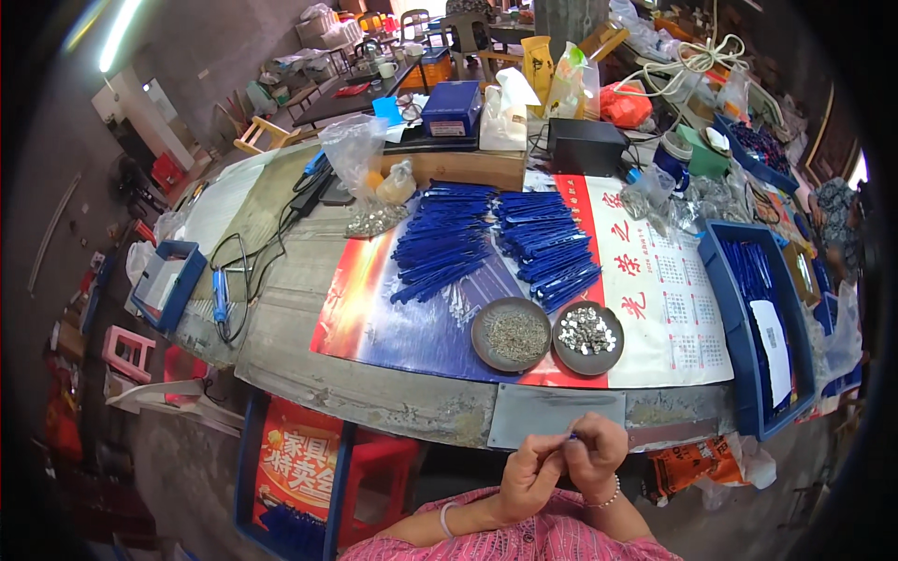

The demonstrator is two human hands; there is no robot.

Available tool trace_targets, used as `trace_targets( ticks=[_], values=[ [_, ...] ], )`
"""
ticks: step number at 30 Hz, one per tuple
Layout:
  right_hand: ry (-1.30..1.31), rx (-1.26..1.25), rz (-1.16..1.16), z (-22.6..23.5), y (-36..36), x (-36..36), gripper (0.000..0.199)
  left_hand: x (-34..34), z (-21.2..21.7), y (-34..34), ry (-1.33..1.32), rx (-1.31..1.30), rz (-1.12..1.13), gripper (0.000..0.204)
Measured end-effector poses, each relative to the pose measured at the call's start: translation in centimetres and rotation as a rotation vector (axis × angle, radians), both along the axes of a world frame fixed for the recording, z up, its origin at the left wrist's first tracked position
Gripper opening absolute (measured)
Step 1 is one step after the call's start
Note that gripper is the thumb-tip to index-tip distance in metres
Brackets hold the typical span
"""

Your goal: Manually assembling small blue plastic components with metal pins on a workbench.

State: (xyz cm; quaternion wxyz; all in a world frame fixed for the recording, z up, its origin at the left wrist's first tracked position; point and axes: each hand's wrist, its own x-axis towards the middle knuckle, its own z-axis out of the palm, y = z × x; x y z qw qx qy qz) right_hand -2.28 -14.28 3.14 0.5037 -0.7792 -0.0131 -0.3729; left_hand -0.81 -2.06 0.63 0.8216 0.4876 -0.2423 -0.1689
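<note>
Grey bench: a worn table runs across the view, its near edge just ahead of the hands.
Poster: a red, blue and white calendar sheet lies flat on the table under most of the work.
Bin: a long blue tray sits at the right end of the poster with blue strips and a white slip inside.
Blue piles: two heaps of thin blue parts and lie side by side on the poster, beyond the dishes.
Box: a blue box stands on a wooden block behind the piles.
Dishes: two round dark dishes touch each other at the poster's near edge; the left dish holds fine grey bits, the right dish holds shiny silver pieces.
Plate: a grey metal plate lies on the table edge, just below the dishes.
Left hand: curled, fingertips pinched on the blue piece.
Right hand: curled too, pinching the same piece from the other side; a bead bracelet rings its wrist.
Blue piece: tiny, between the two sets of fingertips, close to the body and just below the plate; its shape is too small to tell.
</note>
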Motion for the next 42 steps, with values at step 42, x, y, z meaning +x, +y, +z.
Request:
trace_targets(
  ticks=[42],
  values=[
    [0.378,0.101,0.005,-0.2,1.4,-0.7,0.012,1.2,-1.0,0.9,0.141,-0.060,0.008,0.022]
  ],
)
